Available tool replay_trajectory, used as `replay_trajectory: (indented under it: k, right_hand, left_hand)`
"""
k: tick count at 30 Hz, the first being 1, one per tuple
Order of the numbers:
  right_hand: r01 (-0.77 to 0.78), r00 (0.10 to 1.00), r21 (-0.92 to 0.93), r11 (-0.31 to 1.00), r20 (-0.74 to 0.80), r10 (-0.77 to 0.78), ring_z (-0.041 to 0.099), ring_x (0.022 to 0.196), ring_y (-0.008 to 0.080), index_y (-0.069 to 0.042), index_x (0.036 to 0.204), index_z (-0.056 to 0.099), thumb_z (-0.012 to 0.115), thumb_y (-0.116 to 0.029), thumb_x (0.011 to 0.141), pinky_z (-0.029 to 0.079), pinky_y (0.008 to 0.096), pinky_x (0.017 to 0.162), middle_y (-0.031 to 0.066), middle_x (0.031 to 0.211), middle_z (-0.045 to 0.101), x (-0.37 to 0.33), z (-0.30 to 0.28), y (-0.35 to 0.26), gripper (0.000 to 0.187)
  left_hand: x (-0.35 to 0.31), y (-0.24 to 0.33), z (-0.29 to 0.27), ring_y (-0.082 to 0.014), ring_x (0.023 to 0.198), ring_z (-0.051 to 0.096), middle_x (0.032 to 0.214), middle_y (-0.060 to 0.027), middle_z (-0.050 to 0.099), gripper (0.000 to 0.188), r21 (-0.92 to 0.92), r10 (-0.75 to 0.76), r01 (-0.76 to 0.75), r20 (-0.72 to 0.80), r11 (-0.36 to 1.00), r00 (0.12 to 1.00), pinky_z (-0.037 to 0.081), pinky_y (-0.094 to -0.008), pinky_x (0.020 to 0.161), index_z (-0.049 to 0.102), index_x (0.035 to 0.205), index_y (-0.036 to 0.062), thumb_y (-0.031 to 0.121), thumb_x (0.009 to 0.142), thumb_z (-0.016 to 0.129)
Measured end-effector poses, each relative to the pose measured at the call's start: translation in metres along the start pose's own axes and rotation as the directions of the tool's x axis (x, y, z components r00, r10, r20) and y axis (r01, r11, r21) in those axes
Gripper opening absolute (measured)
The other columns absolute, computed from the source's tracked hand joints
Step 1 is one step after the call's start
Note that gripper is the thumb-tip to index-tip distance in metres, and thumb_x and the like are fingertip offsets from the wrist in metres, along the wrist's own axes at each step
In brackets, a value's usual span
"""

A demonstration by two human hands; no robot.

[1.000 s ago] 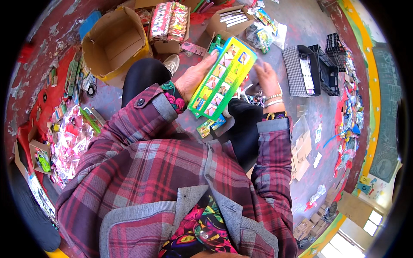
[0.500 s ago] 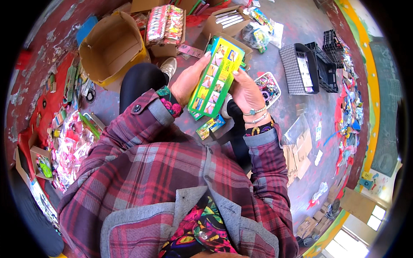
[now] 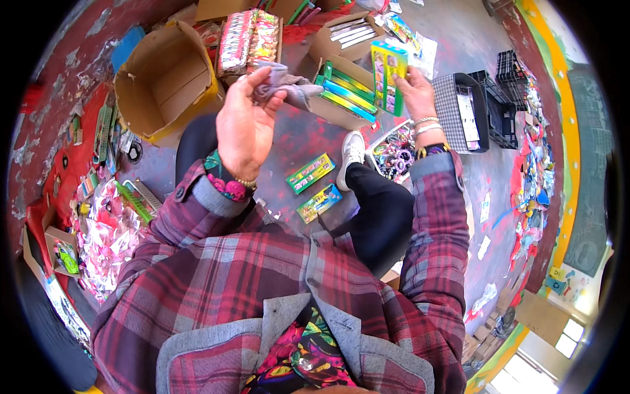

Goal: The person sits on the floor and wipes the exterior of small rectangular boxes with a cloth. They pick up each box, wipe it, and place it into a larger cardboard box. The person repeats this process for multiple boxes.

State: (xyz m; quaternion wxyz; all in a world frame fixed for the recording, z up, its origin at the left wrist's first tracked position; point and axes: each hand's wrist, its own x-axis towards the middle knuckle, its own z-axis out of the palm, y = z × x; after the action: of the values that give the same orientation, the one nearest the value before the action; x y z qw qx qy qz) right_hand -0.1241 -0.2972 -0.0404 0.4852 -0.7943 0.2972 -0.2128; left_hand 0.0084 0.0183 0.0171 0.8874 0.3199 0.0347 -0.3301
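Right hand (image 3: 415, 88) grasps a green-edged flat pack (image 3: 388, 77) upright over the open carton (image 3: 344, 98) of like packs; left hand (image 3: 244, 128) pinches a grey cloth (image 3: 285, 85), lifted clear.

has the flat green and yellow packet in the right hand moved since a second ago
Yes. The flat green and yellow packet went from the lap out over the open cardboard box, held by the right hand.

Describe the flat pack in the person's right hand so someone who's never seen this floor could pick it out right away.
Start at the open cardboard box of green packs lying on the red-stained floor ahead of the person's knees. Just right of it, the right hand holds one flat green and yellow pack upright above the box's edge. Unlike the two similar packs lying flat on the floor, it is lifted and held.
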Motion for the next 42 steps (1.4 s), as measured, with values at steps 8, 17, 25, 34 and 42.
replay_trajectory:
  k: [8, 17, 25, 34, 42]
  right_hand:
    - [0.109, 0.986, -0.851, 0.513, 0.157, 0.051, 0.063, 0.09, 0.0327, -0.016, 0.1, 0.061, 0.051, -0.02, 0.084, 0.049, 0.0421, 0.078, 0.0141, 0.096, 0.065, 0.051, 0.079, 0.057, 0.019]
    - [0.255, 0.923, -0.945, 0.203, 0.301, 0.241, 0.065, 0.088, 0.0299, -0.011, 0.097, 0.06, 0.042, -0.014, 0.088, 0.052, 0.0415, 0.072, 0.0121, 0.09, 0.066, 0.085, 0.118, 0.099, 0.02]
    - [0.246, 0.922, -0.941, 0.234, 0.302, 0.243, 0.064, 0.089, 0.0302, -0.012, 0.098, 0.06, 0.041, -0.016, 0.089, 0.052, 0.0413, 0.071, 0.0125, 0.092, 0.066, 0.087, 0.14, 0.094, 0.021]
    - [0.143, 0.928, -0.921, 0.363, 0.253, 0.275, 0.062, 0.095, 0.0315, -0.016, 0.103, 0.057, 0.045, -0.018, 0.089, 0.05, 0.0434, 0.078, 0.014, 0.097, 0.065, 0.08, 0.14, 0.103, 0.019]
    - [0.214, 0.812, -0.845, 0.49, 0.433, 0.391, 0.057, 0.105, 0.034, -0.012, 0.123, 0.05, 0.042, -0.008, 0.083, 0.044, 0.0414, 0.09, 0.0211, 0.111, 0.059, 0.082, 0.124, 0.141, 0.041]
  left_hand:
    - [0.007, 0.019, 0.004, -0.0191, 0.092, 0.052, 0.11, -0.0108, 0.052, 0.037, -0.028, 0.016, -0.018, -0.072, 0.999, 0.997, 0.045, -0.0315, 0.084, 0.048, 0.116, -0.0055, 0.023, 0.096, 0.035]
    - [0.011, 0.026, 0.005, -0.021, 0.086, 0.053, 0.107, -0.0123, 0.054, 0.042, -0.057, -0.1, 0.098, -0.044, 0.994, 0.994, 0.044, -0.0304, 0.079, 0.046, 0.118, -0.007, 0.025, 0.095, 0.033]
    - [0.012, 0.024, 0.001, -0.0227, 0.085, 0.054, 0.111, -0.0138, 0.054, 0.042, -0.067, -0.119, 0.115, -0.053, 0.991, 0.991, 0.044, -0.0305, 0.078, 0.047, 0.118, -0.0077, 0.025, 0.095, 0.034]
    - [0.009, 0.02, 0.007, -0.0216, 0.084, 0.054, 0.11, -0.0148, 0.055, 0.04, -0.04, -0.157, 0.156, -0.025, 0.987, 0.987, 0.045, -0.0306, 0.077, 0.048, 0.116, -0.0083, 0.023, 0.094, 0.034]
    - [0.011, 0.017, 0.006, -0.022, 0.085, 0.055, 0.111, -0.0148, 0.055, 0.039, -0.03, -0.164, 0.163, -0.028, 0.986, 0.986, 0.046, -0.0311, 0.077, 0.048, 0.116, -0.0082, 0.021, 0.094, 0.034]
